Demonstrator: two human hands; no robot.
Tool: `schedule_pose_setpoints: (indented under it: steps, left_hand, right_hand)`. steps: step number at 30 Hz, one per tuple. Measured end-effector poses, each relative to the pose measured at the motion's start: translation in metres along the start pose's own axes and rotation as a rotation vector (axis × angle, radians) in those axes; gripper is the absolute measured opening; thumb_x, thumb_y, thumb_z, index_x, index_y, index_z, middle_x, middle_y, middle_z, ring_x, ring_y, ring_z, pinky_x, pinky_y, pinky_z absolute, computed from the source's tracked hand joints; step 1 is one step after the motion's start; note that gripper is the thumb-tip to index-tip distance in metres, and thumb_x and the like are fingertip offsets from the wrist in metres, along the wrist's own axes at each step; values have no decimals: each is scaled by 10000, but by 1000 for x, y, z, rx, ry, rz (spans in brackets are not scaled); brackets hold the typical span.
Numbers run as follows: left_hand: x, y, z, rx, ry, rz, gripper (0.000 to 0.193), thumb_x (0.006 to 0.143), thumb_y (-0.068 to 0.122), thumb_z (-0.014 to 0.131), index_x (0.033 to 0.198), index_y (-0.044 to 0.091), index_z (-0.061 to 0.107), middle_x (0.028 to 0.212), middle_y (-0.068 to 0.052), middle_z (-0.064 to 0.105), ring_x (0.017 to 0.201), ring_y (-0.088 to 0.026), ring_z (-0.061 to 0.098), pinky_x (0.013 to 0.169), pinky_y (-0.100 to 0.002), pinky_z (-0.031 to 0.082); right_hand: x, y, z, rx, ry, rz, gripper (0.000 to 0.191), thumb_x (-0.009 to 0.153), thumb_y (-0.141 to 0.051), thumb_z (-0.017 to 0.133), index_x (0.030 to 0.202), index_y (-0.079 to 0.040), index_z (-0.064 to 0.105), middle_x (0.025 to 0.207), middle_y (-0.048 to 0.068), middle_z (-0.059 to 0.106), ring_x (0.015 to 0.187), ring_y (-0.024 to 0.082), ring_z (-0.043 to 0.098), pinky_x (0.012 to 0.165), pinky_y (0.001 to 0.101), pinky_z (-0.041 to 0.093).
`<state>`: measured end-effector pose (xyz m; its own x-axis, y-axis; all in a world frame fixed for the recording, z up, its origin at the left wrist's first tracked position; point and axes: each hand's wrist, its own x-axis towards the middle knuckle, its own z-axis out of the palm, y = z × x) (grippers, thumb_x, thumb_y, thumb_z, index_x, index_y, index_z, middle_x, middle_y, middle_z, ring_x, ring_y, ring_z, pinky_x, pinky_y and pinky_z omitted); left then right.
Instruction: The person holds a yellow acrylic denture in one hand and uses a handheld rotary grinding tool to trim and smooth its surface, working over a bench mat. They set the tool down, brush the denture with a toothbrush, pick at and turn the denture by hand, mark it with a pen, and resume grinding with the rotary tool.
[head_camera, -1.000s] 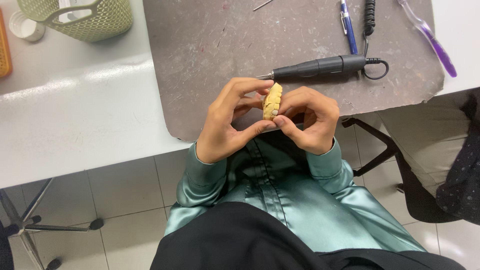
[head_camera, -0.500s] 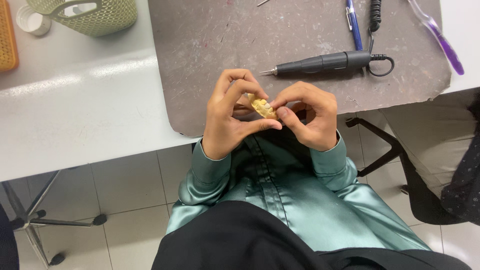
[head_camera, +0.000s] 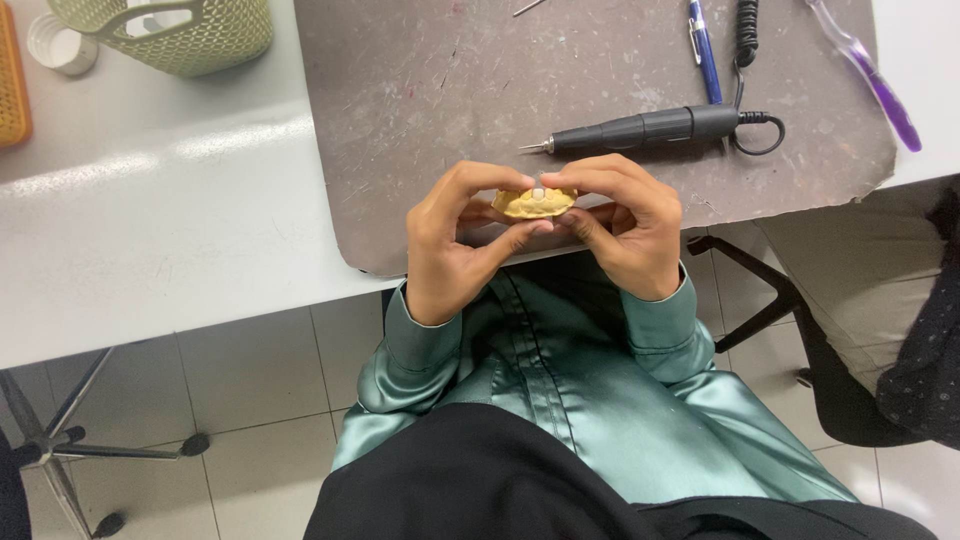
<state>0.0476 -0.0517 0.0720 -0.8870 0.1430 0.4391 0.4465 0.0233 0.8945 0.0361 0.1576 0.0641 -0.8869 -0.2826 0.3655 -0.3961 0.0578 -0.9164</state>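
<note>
A small yellow dental cast (head_camera: 535, 203) with a white tooth on top is held between both hands over the near edge of a grey mat (head_camera: 600, 70). My left hand (head_camera: 455, 245) pinches its left end with thumb and fingers. My right hand (head_camera: 628, 225) grips its right end, fingers curled over the top. Both wrists wear green satin sleeves. A black rotary handpiece (head_camera: 640, 130) with a pointed bur lies on the mat just beyond the hands.
A blue pen (head_camera: 703, 45), a coiled black cable (head_camera: 748, 30) and a purple toothbrush (head_camera: 872, 70) lie at the far right. A green woven basket (head_camera: 170, 30) and a white cap (head_camera: 60, 45) stand on the white table (head_camera: 150, 220). A black chair (head_camera: 790, 320) is at my right.
The cast has been turned from upright to lying flat and level between the fingers. Both hands stayed together at the mat's near edge.
</note>
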Motion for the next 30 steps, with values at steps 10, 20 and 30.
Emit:
schedule_pose_setpoints:
  steps: [10,20,30]
  left_hand:
    - [-5,4,2,-21,-87,-18,400,982,-38,753,1332,137,673,1143,-33,670,953,-101,733,752,-248,612]
    - [-12,-11,3,50,-68,116,352,946,45,848,1226,149,660,1075,6,679,836,-59,683,628,-189,549]
    - [-17,-13,4,10,-45,54,395,921,3,841,1252,87,644,1161,-53,756,985,-112,769,666,-182,580]
  right_hand:
    - [-1,3,-2,56,-12,2,247,1043,-23,677,1285,24,657,1289,140,651,1137,194,707,932,298,675]
    - [2,0,-6,120,-82,17,262,1025,53,659,1286,32,654,1307,169,644,1187,231,706,967,322,680]
    - [10,-11,-45,-470,159,-264,335,985,-174,787,1284,-61,687,1377,160,622,1235,260,643,1025,385,591]
